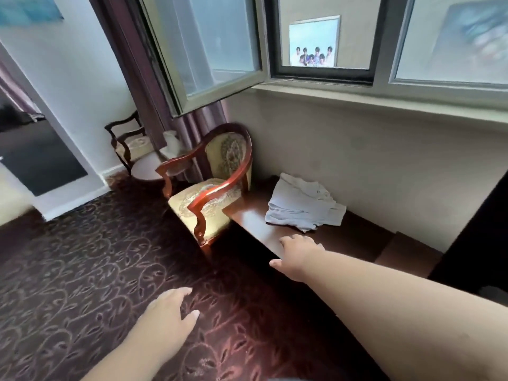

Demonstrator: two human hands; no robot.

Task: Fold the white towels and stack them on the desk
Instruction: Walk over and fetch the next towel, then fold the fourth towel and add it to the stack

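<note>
My left hand is nearest to me. It hangs over the dark red carpet with the leaf pattern, fingers loose, holding nothing. I think it waits because it has no job yet.

My right hand is farther out. That arm is stretched long, palm down, fingers spread and holding nothing, over the front edge of the shiny dark brown wooden desk. I think I am reaching for the towels.

Just past it, the rumpled pile of white cloth towels lies on the desk by the wall, not neatly folded. Left of the desk stands the red wooden chair with the yellow flowery seat.
</note>
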